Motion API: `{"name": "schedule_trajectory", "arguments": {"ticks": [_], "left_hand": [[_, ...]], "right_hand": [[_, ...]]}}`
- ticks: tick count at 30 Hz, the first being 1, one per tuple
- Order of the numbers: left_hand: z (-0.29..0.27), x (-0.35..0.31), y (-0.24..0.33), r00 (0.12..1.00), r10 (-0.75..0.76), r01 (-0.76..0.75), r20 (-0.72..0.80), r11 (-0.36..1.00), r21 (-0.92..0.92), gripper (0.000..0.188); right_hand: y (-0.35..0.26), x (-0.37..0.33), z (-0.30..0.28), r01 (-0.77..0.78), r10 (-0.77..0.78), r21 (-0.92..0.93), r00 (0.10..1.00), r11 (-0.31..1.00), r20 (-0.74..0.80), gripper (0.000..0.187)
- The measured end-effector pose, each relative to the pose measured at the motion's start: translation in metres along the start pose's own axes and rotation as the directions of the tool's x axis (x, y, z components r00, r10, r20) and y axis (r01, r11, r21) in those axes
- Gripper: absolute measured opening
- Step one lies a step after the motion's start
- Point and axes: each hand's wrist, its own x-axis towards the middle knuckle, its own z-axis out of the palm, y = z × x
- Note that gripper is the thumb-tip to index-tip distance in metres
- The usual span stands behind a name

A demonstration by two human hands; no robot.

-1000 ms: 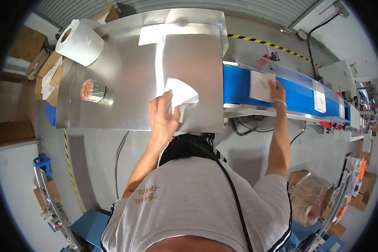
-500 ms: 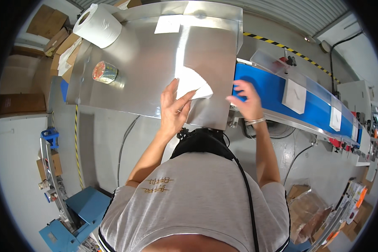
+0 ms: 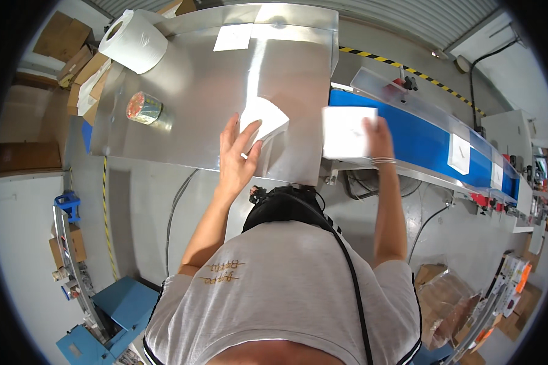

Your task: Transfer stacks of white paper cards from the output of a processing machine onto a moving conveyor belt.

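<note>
My left hand [image 3: 238, 152] is at a small stack of white square packets [image 3: 265, 120] on the steel table [image 3: 195, 79]. Its fingers are bent against the near left side of the stack, and the thumb is at the lower edge. At the table's right edge, my right hand [image 3: 380, 141], a little blurred, grips a single white square packet [image 3: 347, 131] by its right side. That packet is over the near end of a blue conveyor belt [image 3: 411, 121]. Farther along the belt lie white packets, one of them [image 3: 459, 153] with a dark mark.
A big white roll [image 3: 137, 45] stands at the table's far left corner. Nearer is a clear cup-shaped container [image 3: 144, 108] with an orange top. One white square [image 3: 232, 38] lies near the table's back. A clear guard [image 3: 377, 85] runs along the belt.
My right hand, empty before, now has a white packet in it at the belt's near end. The belt's packets have moved away to the right. My left hand remains at the stack.
</note>
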Motion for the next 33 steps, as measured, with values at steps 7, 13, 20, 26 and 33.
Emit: {"name": "schedule_trajectory", "arguments": {"ticks": [7, 13, 20, 26, 33], "left_hand": [[-0.001, 0.0, 0.001, 0.999, 0.051, -0.052, 0.014, 0.997, 0.055, 0.035], [0.006, -0.003, -0.003, 0.996, 0.092, -0.092, -0.018, 0.995, 0.039, 0.037], [0.0, -0.001, 0.003, 0.995, 0.103, -0.102, -0.004, 0.989, 0.105, 0.037], [0.002, 0.005, -0.01, 0.997, 0.022, -0.02, -0.076, 0.999, 0.037, 0.047], [-0.004, 0.008, -0.019, 0.995, -0.016, 0.02, -0.099, 0.999, 0.039, 0.047]], "right_hand": [[0.033, 0.021, -0.098, -0.33, -0.411, -0.871, 0.782, 0.365, -0.469, 0.065], [-0.055, -0.021, 0.035, 0.432, -0.33, -0.287, 0.88, 0.855, 0.341, 0.061], [-0.048, -0.01, 0.115, 0.629, -0.487, -0.077, 0.668, 0.774, 0.562, 0.047], [-0.016, 0.012, 0.021, 0.041, -0.006, -0.27, 0.992, 0.962, 0.129, 0.029], [-0.01, 0.024, -0.068, -0.444, -0.054, -0.782, 0.855, 0.437, -0.516, 0.072]]}}
